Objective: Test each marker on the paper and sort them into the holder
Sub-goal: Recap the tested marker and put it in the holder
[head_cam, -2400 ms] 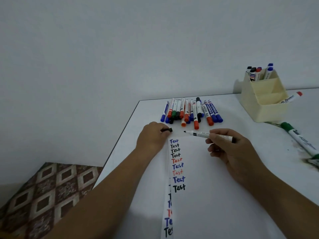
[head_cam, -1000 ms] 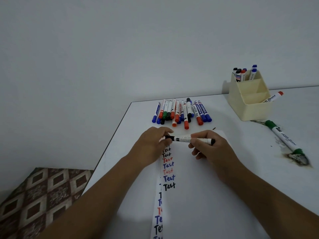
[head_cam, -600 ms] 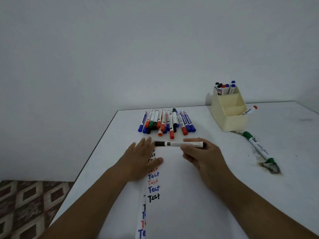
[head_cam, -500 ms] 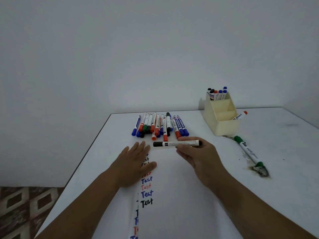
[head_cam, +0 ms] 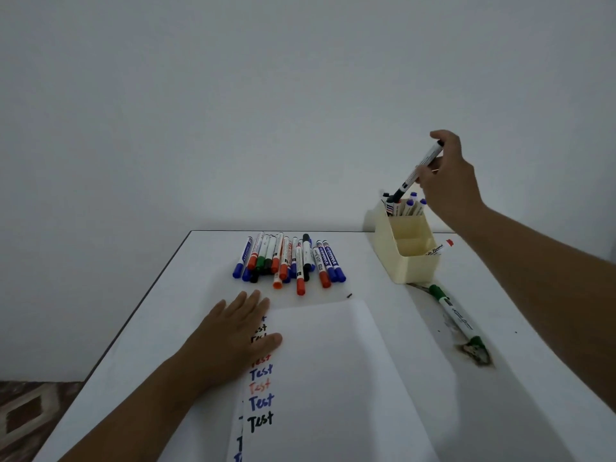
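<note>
My right hand [head_cam: 446, 175] grips a capped black marker [head_cam: 417, 172], tilted cap-down over the back compartment of the cream holder [head_cam: 413, 265], its cap among several markers standing there. My left hand [head_cam: 233, 335] lies flat with straight fingers on the left edge of the white paper [head_cam: 333, 361], covering part of a column of coloured "Test" words [head_cam: 261, 400]. A pile of blue, red, green and black markers [head_cam: 288, 258] lies beyond the paper.
A green marker [head_cam: 455, 315] lies on the table right of the paper, beside a dark stain [head_cam: 476, 353]. A red-capped marker [head_cam: 440, 248] rests behind the holder's right side. The table's left edge [head_cam: 140, 301] drops to patterned floor.
My right hand has lifted the capped black marker from above the paper and carried it right and up to the holder. My left hand stayed flat on the paper.
</note>
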Motion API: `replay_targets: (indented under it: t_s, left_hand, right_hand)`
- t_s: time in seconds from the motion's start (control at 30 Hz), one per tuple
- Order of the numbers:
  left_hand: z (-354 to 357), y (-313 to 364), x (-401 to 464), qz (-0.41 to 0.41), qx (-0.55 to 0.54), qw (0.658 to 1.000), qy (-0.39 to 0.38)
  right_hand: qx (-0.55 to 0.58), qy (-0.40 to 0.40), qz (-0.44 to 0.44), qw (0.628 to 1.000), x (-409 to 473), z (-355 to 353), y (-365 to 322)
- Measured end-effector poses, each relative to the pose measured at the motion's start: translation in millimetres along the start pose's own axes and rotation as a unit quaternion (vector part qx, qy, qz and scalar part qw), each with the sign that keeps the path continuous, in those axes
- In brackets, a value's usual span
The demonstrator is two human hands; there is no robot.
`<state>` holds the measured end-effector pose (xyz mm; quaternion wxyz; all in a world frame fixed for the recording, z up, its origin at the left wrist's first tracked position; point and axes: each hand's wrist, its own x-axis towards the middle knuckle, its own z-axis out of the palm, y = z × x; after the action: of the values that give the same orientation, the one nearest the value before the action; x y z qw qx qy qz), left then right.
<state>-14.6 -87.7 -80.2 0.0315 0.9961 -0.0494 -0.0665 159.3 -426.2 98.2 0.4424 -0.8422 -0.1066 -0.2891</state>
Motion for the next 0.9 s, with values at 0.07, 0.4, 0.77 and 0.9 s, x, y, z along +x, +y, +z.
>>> replay_targets:
  t_s: [0.07,0.4,0.77,0.9]
  left_hand:
    - [1.2,-0.7,0.0,0.003,-0.004,1.000,0.004]
    - [1.5,-2.5,0.4,0.005,-0.015,1.000,0.006]
    - [-1.0,-3.3,0.2,0.016,-0.027,0.999,0.009]
    - [-1.4,-3.2,-0.1,0.018,-0.033,0.999,0.008]
  right_hand:
    - [-0.038,0.005,-0.007,0.999,14.6,-1.8,10.2]
    - [-0.093,-0.005,-0.044,0.995,39.9,14.0,44.9]
    - [-0.223,-0.126,0.044,0.966,33.7,49.0,88.5]
    - [-0.311,-0.107,0.015,0.944,18.6,59.4,79.0]
